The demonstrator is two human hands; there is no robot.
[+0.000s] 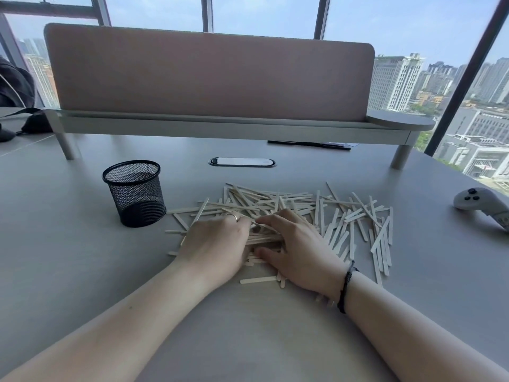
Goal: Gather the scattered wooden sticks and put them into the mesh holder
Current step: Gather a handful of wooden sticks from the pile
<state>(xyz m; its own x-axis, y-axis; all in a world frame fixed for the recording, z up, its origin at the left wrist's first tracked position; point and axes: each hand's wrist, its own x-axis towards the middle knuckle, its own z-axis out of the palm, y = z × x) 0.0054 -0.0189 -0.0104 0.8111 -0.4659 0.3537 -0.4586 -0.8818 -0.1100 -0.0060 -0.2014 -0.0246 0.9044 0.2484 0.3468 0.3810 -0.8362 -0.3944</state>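
Head view: your mesh holder [135,193] stands empty at centre left of the frame, so nothing is deposited yet. The wooden sticks [297,213] lie scattered mid-frame on the table [82,257]. Your left hand [213,245] and right hand [296,249] press together, raking a small bundle between them. No readable writing is visible.

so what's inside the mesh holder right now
The mesh holder holds no sticks that show: only dark mesh and its base. The near inner wall is hidden behind the rim.
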